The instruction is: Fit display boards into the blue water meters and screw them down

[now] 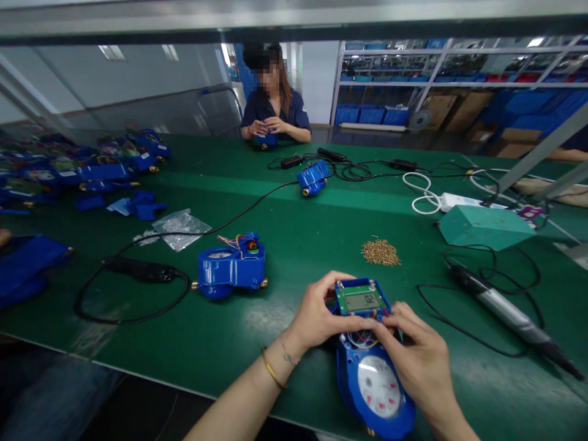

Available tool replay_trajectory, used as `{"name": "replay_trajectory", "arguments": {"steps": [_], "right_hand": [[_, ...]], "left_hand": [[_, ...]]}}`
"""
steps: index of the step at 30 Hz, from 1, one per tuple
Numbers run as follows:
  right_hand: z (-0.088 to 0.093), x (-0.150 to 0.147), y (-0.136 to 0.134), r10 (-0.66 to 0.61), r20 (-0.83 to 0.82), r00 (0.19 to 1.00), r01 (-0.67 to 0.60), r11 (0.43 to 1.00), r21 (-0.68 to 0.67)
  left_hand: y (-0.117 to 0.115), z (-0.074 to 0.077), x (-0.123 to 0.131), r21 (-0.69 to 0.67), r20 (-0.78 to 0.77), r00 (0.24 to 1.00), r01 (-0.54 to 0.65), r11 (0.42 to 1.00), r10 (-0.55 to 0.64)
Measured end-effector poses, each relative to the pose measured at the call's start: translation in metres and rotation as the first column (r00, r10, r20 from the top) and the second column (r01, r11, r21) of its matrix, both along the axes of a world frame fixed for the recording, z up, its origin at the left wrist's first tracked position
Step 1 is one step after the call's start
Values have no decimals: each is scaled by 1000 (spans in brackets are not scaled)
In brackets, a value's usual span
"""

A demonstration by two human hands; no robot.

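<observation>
A blue water meter (346, 370) lies in front of me, its round dial with red pointers facing up. At its far end, a green circuit board (340, 301) with a display reading about 0.2 sits in a blue box. My left hand (319, 312) is closed around the left side of that box, thumb along the board's near edge. From the right, my right hand (418, 355) grips the box's near right corner, its thumb meeting my left thumb. Thin coloured wires (361, 339) run below the thumbs; the fingertips are partly hidden.
A pile of brass screws (380, 252) lies beyond my hands. Another open meter (229, 269) stands left. An electric screwdriver (514, 315) and a teal box (487, 226) are at right. Opposite sits a co-worker (275, 116) holding a blue part. Many meters (105, 171) crowd the far left.
</observation>
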State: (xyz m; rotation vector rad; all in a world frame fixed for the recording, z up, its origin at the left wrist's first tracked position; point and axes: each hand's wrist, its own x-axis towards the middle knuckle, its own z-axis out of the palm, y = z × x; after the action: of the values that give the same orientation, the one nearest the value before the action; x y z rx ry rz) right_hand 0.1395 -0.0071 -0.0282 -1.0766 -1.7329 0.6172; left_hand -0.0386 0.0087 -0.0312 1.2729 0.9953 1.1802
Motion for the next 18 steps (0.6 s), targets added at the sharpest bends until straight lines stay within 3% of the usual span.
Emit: {"name": "replay_trajectory", "arguments": {"steps": [11,18], "right_hand": [[-11,3,-1,-49,48,998,52,997,-54],[-9,1,0,-48,43,998,51,996,-70]], "left_hand": [[1,-4,3,31,-64,998,-2,1000,4],[0,-2,7,74,-184,978,-83,994,96]]}}
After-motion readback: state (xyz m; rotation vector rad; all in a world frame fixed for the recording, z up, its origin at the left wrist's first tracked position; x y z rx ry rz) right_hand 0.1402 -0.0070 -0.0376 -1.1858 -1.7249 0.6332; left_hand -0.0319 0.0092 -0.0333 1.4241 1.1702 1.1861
